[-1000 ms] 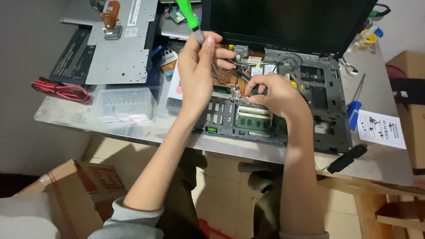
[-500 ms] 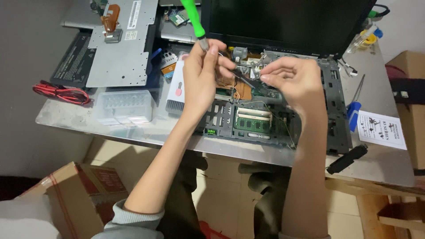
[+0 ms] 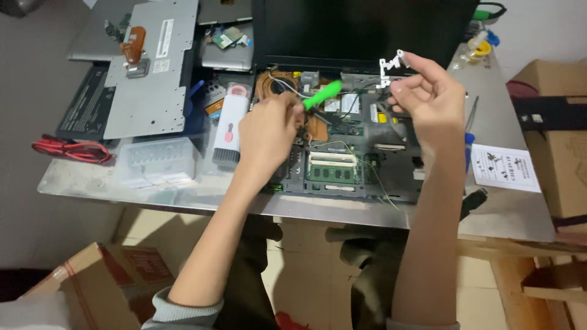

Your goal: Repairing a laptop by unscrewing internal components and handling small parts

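Our right hand has risen off the laptop, now pinching a small metal bracket above its back edge. Left hand stays fisted round the green screwdriver, now tilted flat. Bracket looks freed.

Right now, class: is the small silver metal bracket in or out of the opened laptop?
Out: right hand holds the small silver metal bracket above the opened laptop.

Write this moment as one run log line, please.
left hand: holds green screwdriver | right hand: holds small metal bracket raised above opened laptop | table: clear plastic box
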